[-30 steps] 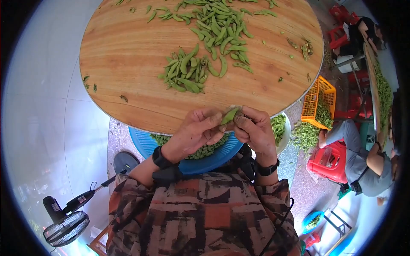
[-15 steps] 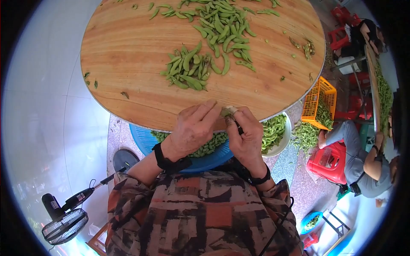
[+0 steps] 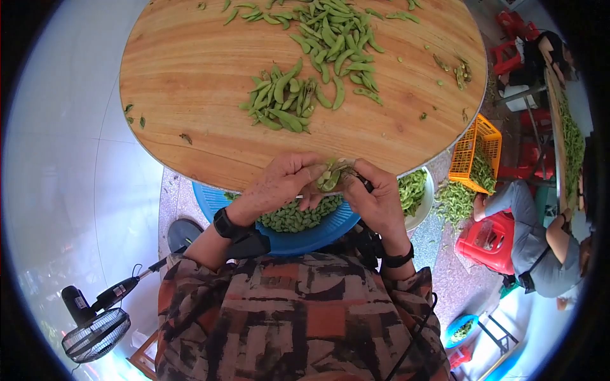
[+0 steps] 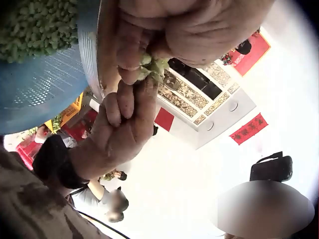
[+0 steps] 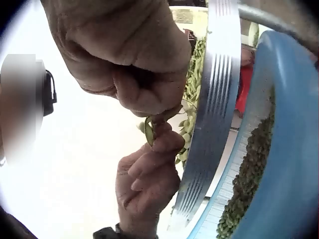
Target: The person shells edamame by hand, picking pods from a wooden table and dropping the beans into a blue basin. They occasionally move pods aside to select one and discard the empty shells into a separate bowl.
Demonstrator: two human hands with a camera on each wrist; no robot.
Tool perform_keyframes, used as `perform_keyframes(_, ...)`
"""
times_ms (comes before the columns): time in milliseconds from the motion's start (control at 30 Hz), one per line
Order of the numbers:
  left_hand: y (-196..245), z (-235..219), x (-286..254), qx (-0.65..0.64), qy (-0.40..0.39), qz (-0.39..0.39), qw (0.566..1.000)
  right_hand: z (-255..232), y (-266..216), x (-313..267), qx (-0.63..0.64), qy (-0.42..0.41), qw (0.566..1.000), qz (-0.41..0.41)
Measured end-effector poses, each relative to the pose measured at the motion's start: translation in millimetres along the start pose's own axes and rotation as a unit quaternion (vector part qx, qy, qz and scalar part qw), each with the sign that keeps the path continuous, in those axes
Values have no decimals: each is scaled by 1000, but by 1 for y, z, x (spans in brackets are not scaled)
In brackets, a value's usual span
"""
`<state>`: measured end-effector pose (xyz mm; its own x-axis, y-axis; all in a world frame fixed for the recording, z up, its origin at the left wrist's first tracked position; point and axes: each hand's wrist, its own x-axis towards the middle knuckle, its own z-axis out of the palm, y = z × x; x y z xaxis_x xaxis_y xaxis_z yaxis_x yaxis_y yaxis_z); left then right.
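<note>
Both hands meet at the near edge of the round wooden table (image 3: 190, 82). My left hand (image 3: 316, 174) and right hand (image 3: 351, 180) pinch one green pod (image 3: 329, 178), split open with beans showing inside. The left wrist view has the pod (image 4: 152, 67) between the left hand's fingertips (image 4: 130, 74) and the right hand's fingertips (image 4: 144, 89). Seen from the right wrist, the pod (image 5: 149, 130) hangs between both hands. Under the hands sits a blue basin (image 3: 318, 238) of shelled beans (image 3: 292, 219).
Piles of whole pods (image 3: 283, 105) lie on the table's middle and far side. A white bowl of pods (image 3: 414, 189) stands right of the basin. An orange crate (image 3: 473, 143), red stools, seated people and a small fan (image 3: 95, 324) surround the table.
The pod, whole a second ago, is now split open. Both hands have dropped slightly from the table edge toward the blue basin.
</note>
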<state>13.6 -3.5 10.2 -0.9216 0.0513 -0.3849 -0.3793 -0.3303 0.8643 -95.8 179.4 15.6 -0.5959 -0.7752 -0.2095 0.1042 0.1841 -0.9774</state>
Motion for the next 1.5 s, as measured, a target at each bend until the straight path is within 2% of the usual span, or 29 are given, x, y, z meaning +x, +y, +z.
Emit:
perform_keyframes(33,-2,1,0,-31,7,3,999,2,0,1,0,-1,1000,1)
perform_keyframes(67,-1,5,-1,-32,8,3,999,5,-1,2,-102,43,989,-93)
perform_keyframes(100,1,9,-1,-44,16,23,999,8,-1,3,-201,87,958,-185)
perform_keyframes(233,-6,9,-1,-77,21,49,996,19,-5,0,-241,115,948,-175)
perform_keyframes(267,-7,9,-2,-78,22,49,996,20,-3,0,-241,125,942,-197)
perform_keyframes(300,-7,11,-2,-60,40,50,996,21,-1,0,-241,136,936,-219)
perform_keyframes(367,-5,13,-4,-43,57,50,996,20,-2,2,-232,161,936,-211)
perform_keyframes(400,0,15,-6,19,64,48,997,18,-3,2,-223,187,935,-203)
perform_keyframes(433,2,16,-8,82,70,46,993,16,-3,4,-223,187,935,-203)
perform_keyframes(500,0,20,-9,77,53,39,995,11,-3,5,-163,129,961,-182)
perform_keyframes(567,-3,20,-8,71,37,33,996,11,-2,6,-140,114,967,-179)
perform_keyframes(633,-5,17,-7,-17,9,27,999,12,-2,6,-115,95,973,-176)
perform_keyframes(733,-3,22,-9,-48,21,54,997,15,-2,4,-124,98,972,-172)
perform_keyframes(800,-9,20,-7,-47,18,61,997,19,-4,4,-240,145,922,-267)
perform_keyframes(833,-11,20,-6,-46,16,68,996,22,-6,3,-240,146,922,-266)
perform_keyframes(900,-12,22,-6,-79,18,64,995,28,-9,1,-254,153,899,-324)
perform_keyframes(967,-13,26,-7,-113,20,60,992,27,-7,1,-245,153,900,-325)
perform_keyframes(1033,-15,29,-8,-239,79,-5,968,26,-5,2,-237,151,902,-327)
perform_keyframes(1133,-13,31,-11,-292,95,-9,952,25,-5,3,-231,163,908,-310)
perform_keyframes(1233,-7,33,-13,-333,96,-8,938,26,-5,4,-237,167,896,-335)
perform_keyframes(1267,-10,29,-13,-332,96,-7,938,26,-5,4,-245,167,892,-342)
perform_keyframes(1333,-15,21,-12,-335,8,43,941,27,-4,4,-254,166,886,-350)
perform_keyframes(1367,-15,22,-13,-335,8,43,941,28,-4,3,-254,167,886,-352)
perform_keyframes(1433,-12,25,-15,-155,24,37,987,28,-4,2,-254,168,885,-353)
perform_keyframes(1500,-19,17,-16,-142,-3,32,989,24,-6,1,-234,175,897,-331)
